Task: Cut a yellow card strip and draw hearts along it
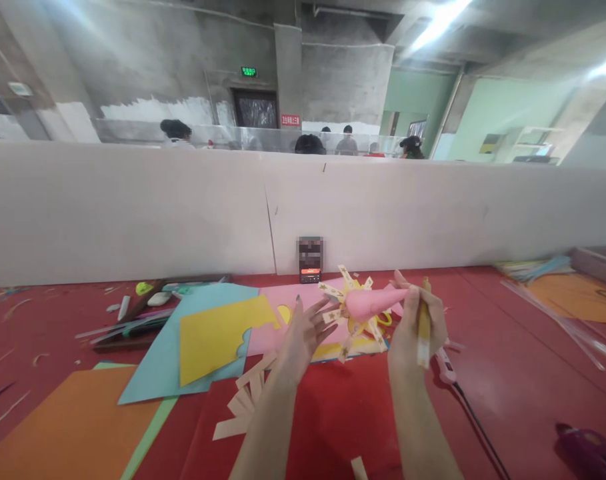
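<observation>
My left hand [303, 333] is raised over the red table [507, 373] with its fingers spread, the fingertips touching the paper strips of a craft piece. That piece is a pink paper cone [373, 301] with cream and yellow strips [347, 313] fanning out round its base. My right hand [415, 327] is closed round a yellow stick-like tool [424, 327], and its fingers also touch the cone's tip.
Coloured paper sheets lie on the table: yellow [213, 340], light blue [157, 373], pink [277, 303], orange [67, 427]. Cream paper strips [245, 400] lie near my left forearm. A phone [310, 260] leans on the white partition [133, 207]. A cable [477, 420] runs right. People sit beyond.
</observation>
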A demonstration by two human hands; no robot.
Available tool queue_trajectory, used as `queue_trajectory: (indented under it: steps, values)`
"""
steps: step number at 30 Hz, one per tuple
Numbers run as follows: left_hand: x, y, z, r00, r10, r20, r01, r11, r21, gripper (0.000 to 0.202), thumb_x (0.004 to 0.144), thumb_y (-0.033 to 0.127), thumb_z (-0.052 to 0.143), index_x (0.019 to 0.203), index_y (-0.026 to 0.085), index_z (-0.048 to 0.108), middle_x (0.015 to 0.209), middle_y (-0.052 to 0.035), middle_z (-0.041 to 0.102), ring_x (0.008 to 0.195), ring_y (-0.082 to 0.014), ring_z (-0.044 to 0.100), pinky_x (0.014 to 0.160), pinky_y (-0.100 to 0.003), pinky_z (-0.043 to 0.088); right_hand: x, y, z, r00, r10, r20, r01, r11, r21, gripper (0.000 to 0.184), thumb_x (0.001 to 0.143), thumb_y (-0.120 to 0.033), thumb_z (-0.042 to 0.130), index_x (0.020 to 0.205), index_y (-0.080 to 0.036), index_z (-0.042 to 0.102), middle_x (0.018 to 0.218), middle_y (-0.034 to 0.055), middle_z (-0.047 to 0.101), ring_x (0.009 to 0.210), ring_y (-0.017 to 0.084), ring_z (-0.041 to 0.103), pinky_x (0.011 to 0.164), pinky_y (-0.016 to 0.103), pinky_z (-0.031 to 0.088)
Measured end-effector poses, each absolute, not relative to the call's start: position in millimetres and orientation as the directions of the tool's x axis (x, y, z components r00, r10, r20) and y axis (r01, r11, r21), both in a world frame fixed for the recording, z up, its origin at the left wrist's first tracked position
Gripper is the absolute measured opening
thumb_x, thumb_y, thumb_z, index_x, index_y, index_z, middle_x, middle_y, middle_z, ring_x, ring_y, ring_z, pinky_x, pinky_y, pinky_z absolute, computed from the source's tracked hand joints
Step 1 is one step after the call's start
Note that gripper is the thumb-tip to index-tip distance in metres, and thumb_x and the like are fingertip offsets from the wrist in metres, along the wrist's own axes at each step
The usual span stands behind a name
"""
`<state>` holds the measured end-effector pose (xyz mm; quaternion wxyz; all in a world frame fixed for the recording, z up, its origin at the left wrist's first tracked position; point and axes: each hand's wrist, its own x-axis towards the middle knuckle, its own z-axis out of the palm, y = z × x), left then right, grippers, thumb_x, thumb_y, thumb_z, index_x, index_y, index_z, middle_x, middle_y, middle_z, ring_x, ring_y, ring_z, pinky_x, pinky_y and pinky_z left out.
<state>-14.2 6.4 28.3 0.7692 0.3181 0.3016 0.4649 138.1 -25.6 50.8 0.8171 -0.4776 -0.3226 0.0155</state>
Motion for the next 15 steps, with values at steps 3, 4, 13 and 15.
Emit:
queue_trajectory:
  steps: [3, 4, 13, 15]
  values:
    - [-11, 1, 35, 0.408, 0.892, -0.198, -0.494, 0.397, 0.773, 0.066, 0.079, 0.062, 0.035, 0.118, 0.012, 0.052, 0.122, -0.0158, 0.056, 0.111, -0.0273, 0.053, 0.1, -0.041, 0.035, 131, -28, 51, 0.737, 0.256, 0.626, 0.424, 0.546, -0.723, 0.012, 0.081, -0.026, 0.055, 0.084, -0.015, 0.057, 0.09, 0.0086, 0.066, 0.085, 0.019, 0.064, 0.083, 0.038, 0.048]
    - [-10, -1, 37, 0.411, 0.893, -0.185, -0.483, 0.385, 0.786, 0.062, 0.079, 0.06, 0.039, 0.118, 0.013, 0.052, 0.122, -0.0148, 0.056, 0.111, -0.0269, 0.053, 0.099, -0.04, 0.035, 129, -29, 51, 0.718, 0.242, 0.653, 0.454, 0.548, -0.703, 0.01, 0.081, -0.024, 0.056, 0.084, -0.015, 0.058, 0.089, 0.0082, 0.067, 0.085, 0.019, 0.064, 0.082, 0.038, 0.048]
    - [-13, -1, 23, 0.278, 0.948, -0.152, -0.338, 0.245, 0.909, 0.028, 0.067, 0.035, 0.066, 0.089, 0.018, 0.065, 0.106, -0.0096, 0.066, 0.108, -0.0237, 0.055, 0.096, -0.035, 0.038, 121, -33, 56, 0.613, 0.275, 0.741, 0.513, 0.575, -0.638, 0.01, 0.083, -0.021, 0.053, 0.085, -0.015, 0.06, 0.088, 0.0069, 0.068, 0.084, 0.019, 0.064, 0.081, 0.035, 0.047]
    - [-15, 2, 21, 0.265, 0.948, -0.174, -0.3, 0.253, 0.92, 0.028, 0.065, 0.036, 0.068, 0.086, 0.018, 0.067, 0.102, -0.0098, 0.067, 0.103, -0.0232, 0.058, 0.094, -0.035, 0.038, 120, -34, 57, 0.604, 0.279, 0.747, 0.517, 0.576, -0.633, 0.01, 0.084, -0.021, 0.052, 0.085, -0.015, 0.06, 0.088, 0.0065, 0.068, 0.086, 0.019, 0.063, 0.081, 0.035, 0.046]
